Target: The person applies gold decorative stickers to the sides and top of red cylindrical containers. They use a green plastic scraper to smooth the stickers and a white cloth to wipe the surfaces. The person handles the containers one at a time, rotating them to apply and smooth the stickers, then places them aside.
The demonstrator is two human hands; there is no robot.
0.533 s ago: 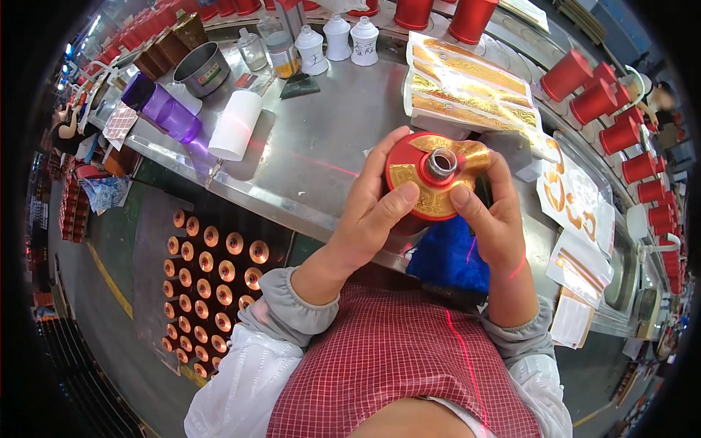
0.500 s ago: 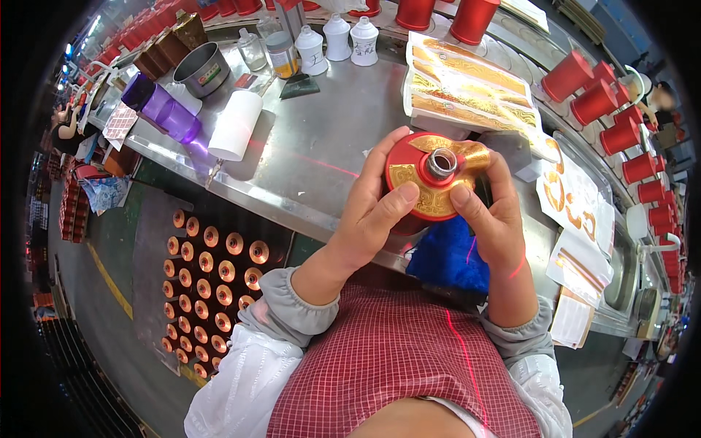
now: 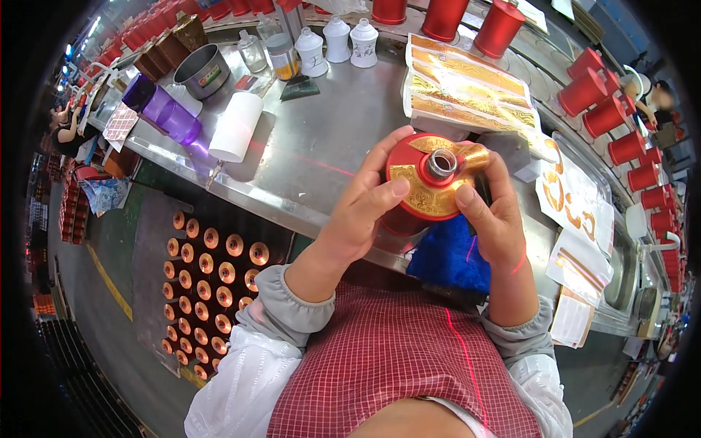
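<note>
Both my hands hold a round red bottle [image 3: 403,222] above the front edge of the metal table. Its open neck [image 3: 441,164] points up toward me. A gold patterned label [image 3: 422,201] curves round the bottle's shoulder, and a shiny gold part [image 3: 473,158] of it reaches my right fingers. My left hand [image 3: 359,212] wraps the left side, its thumb resting at the label's left end. Round the right side curls my right hand [image 3: 498,223], thumb near the label by the neck. The fingers under the bottle are hidden. Below the bottle lies a blue fluffy cloth [image 3: 451,257].
Gold label sheets [image 3: 467,77] lie beyond the bottle; curved gold labels [image 3: 558,191] sit right. A conveyor with red bottles [image 3: 500,29] runs behind. A white roll [image 3: 237,125], purple bottle [image 3: 164,113] and grey pot [image 3: 202,71] stand left. Copper-topped pieces [image 3: 226,272] fill a floor pallet.
My left thumb has slid slightly left and up on the label, and my right thumb has shifted a little right. The red bottles on the conveyor have moved rightward.
</note>
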